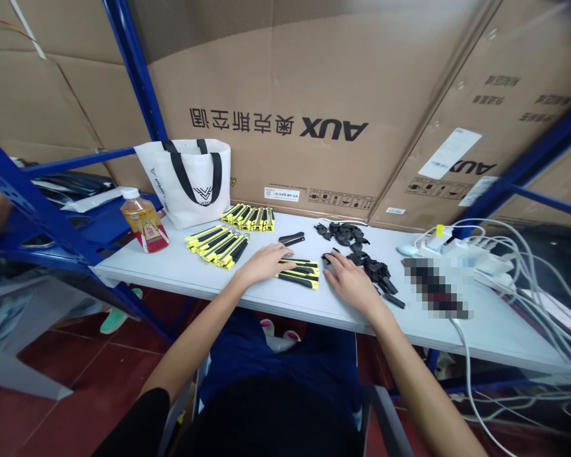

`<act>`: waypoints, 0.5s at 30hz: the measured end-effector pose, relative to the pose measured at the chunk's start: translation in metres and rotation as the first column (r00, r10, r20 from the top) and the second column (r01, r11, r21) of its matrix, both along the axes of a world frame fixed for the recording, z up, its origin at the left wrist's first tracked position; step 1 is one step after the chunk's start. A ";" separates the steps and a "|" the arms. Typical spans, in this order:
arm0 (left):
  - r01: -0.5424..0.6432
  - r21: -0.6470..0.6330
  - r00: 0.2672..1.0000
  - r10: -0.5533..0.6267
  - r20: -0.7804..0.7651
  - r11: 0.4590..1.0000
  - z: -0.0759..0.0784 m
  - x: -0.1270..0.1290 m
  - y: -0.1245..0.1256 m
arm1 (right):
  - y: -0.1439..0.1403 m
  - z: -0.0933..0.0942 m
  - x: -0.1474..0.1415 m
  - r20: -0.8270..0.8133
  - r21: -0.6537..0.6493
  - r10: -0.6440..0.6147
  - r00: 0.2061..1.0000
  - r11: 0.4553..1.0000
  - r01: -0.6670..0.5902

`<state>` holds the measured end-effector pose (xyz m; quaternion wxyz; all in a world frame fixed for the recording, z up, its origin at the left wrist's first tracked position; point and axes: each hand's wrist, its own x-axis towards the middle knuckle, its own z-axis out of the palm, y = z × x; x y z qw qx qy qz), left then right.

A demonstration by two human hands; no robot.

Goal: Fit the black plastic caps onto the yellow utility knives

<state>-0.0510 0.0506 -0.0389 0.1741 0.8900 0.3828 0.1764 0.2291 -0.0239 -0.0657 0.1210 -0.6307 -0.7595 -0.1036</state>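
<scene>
A small stack of yellow-and-black knife handles lies on the white table, near its front edge and right in front of the person. The left hand rests flat on the stack's left end, fingers spread and loose, pressing rather than gripping. The right hand lies palm down just to the right of the stack, its fingertips on a small black part; it too is relaxed, closed on nothing.

Beyond the right hand a loose pile of black plastic parts trails across the table. A single black piece lies behind the stack. Farther left, two rows of finished handles and are laid side by side, with a white tote bag and a bottle of amber drink past them. White cables tangle over the right end.

The stack is held only by a flat palm, so a sideways nudge could fan the handles apart or push one off the near edge. The small black part under the right fingertips could skid away into the pile, since nothing pinches it.
</scene>
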 end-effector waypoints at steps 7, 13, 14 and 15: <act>-0.180 0.005 0.980 0.179 0.088 0.984 -0.006 -0.007 0.002 | -0.016 -0.013 0.003 -0.213 0.126 0.069 0.975 0.991 -0.043; -0.274 -0.228 0.843 0.347 0.411 0.934 -0.007 -0.012 0.002 | -0.016 -0.010 0.004 -0.281 0.142 0.103 0.954 0.988 -0.065; -0.260 -0.299 0.790 0.380 0.481 0.918 -0.006 -0.014 0.001 | -0.016 -0.009 0.004 -0.281 0.138 0.105 0.954 0.988 -0.068; -0.230 -0.372 0.730 0.412 0.545 0.899 -0.005 -0.015 0.000 | -0.016 -0.009 0.003 -0.277 0.133 0.106 0.955 0.989 -0.071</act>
